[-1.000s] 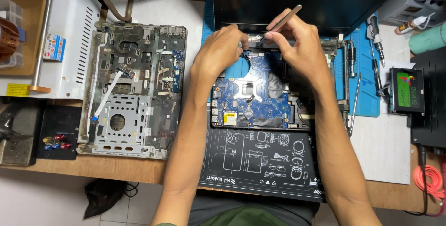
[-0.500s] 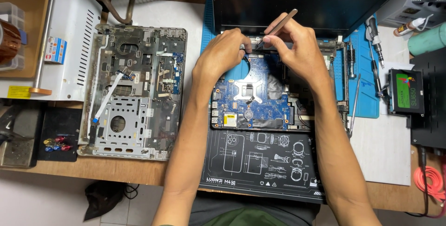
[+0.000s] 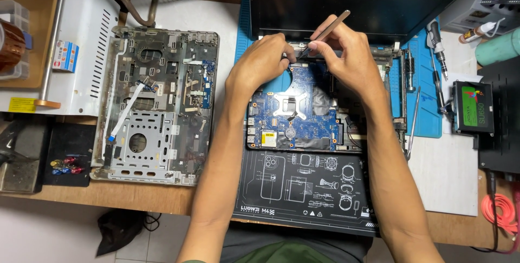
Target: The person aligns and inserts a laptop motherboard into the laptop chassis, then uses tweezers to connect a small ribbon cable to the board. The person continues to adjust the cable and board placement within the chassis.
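An opened laptop base with a blue motherboard (image 3: 303, 117) lies in front of me, its dark screen (image 3: 357, 3) standing at the back. My right hand (image 3: 346, 60) is shut on thin metal tweezers (image 3: 327, 31), their tip down at the board's far edge near the hinge. My left hand (image 3: 262, 63) rests with bent fingers on the same far edge, fingertips next to the tweezer tip. What the fingertips pinch is hidden.
A removed grey laptop cover (image 3: 157, 106) with a white ribbon cable lies to the left. A black printed work mat (image 3: 309, 187) sits near me, a blue mat (image 3: 428, 106) with screwdrivers (image 3: 437, 68) and a small drive (image 3: 473, 107) to the right. A white machine (image 3: 70, 41) stands far left.
Both hands stayed at the board's far edge. The tweezers shifted slightly, and the hands moved a little closer together.
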